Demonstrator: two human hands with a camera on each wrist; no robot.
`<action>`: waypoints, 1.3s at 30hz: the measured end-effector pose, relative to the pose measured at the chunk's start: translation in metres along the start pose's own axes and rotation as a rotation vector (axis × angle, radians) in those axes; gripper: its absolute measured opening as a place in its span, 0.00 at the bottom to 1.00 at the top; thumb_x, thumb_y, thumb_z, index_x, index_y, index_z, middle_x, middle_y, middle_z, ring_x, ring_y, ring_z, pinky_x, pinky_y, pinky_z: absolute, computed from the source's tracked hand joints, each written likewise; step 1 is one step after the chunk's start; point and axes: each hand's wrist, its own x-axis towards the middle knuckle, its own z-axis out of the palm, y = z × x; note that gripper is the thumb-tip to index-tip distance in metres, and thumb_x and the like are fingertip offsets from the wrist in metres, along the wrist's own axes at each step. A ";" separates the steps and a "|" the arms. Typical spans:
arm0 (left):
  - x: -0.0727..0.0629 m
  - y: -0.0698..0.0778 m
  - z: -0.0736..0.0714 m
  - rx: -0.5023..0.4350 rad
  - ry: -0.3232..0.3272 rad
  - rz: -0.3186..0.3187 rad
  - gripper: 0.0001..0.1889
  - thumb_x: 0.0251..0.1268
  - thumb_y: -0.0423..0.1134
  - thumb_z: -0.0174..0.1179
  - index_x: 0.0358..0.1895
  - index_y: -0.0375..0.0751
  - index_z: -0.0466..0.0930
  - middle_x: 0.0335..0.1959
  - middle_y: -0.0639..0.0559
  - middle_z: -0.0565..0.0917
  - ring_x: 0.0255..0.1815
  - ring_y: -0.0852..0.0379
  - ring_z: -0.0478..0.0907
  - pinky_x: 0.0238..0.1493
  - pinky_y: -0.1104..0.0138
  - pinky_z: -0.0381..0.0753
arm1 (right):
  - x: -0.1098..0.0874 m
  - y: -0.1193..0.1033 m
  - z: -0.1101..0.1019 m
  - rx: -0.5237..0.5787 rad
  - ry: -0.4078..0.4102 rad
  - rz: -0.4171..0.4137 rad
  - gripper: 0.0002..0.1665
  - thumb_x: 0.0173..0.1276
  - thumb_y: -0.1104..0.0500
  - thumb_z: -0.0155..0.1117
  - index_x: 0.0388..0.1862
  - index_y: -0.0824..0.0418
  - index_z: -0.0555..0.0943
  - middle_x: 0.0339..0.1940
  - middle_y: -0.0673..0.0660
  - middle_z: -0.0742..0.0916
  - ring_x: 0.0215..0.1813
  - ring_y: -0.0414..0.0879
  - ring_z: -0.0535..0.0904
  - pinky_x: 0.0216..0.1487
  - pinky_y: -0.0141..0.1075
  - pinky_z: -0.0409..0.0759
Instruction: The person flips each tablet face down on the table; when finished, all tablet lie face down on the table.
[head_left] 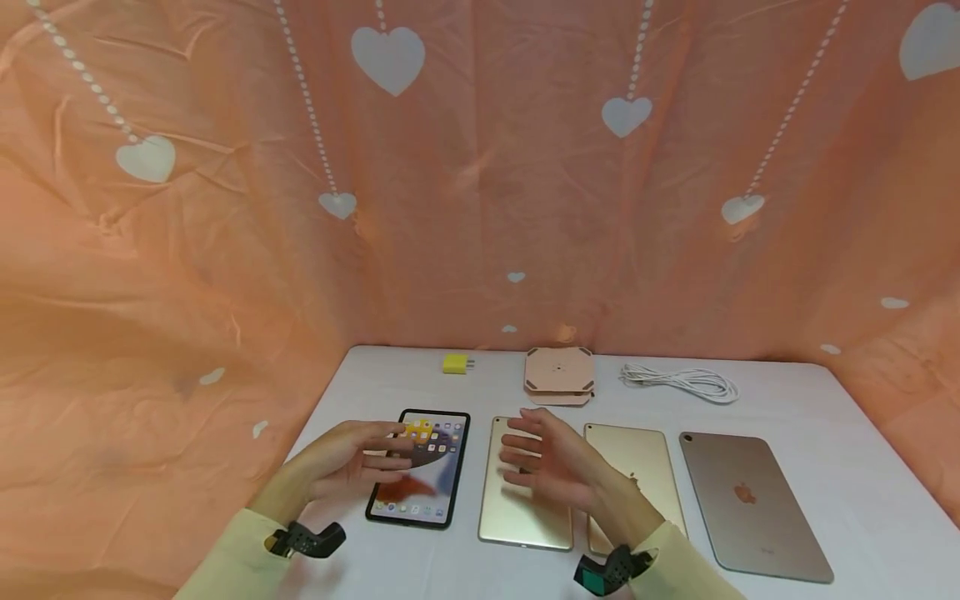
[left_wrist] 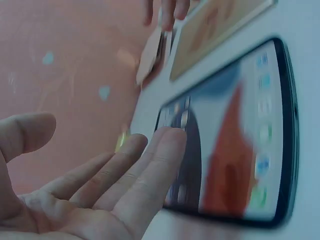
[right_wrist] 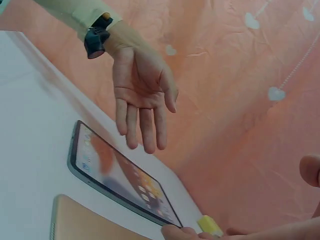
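My left hand hovers over the left side of a tablet with its screen lit, fingers spread and holding nothing. In the left wrist view its fingers are extended in front of that screen. My right hand is raised above a gold tablet lying back side up, its fingers apart and nothing in them. A second gold tablet, partly hidden by the right forearm, lies beside it. At the right end lies a grey tablet, also back side up.
Along the table's far side lie a yellow plug adapter, a pinkish square folded stand or case and a coiled white cable. An orange curtain with white hearts surrounds the white table.
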 end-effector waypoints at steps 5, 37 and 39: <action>-0.008 -0.004 -0.025 0.039 0.045 0.015 0.38 0.90 0.43 0.51 0.84 0.18 0.47 0.79 0.19 0.67 0.68 0.36 0.85 0.70 0.45 0.84 | 0.016 0.010 0.010 -0.027 0.002 0.019 0.53 0.84 0.37 0.56 0.89 0.67 0.50 0.88 0.74 0.57 0.88 0.71 0.56 0.87 0.63 0.60; 0.021 -0.010 0.006 0.270 0.314 -0.170 0.23 0.83 0.52 0.57 0.57 0.31 0.78 0.45 0.46 0.85 0.46 0.49 0.83 0.45 0.59 0.87 | 0.045 0.031 0.041 0.041 0.086 0.119 0.62 0.73 0.33 0.61 0.84 0.75 0.49 0.82 0.79 0.57 0.84 0.76 0.56 0.77 0.77 0.66; 0.023 -0.010 0.010 0.297 0.324 -0.180 0.21 0.83 0.52 0.57 0.54 0.33 0.77 0.44 0.47 0.84 0.45 0.49 0.84 0.44 0.58 0.87 | 0.044 0.031 0.039 0.037 0.082 0.120 0.64 0.73 0.33 0.60 0.84 0.76 0.47 0.83 0.80 0.57 0.84 0.76 0.57 0.77 0.77 0.67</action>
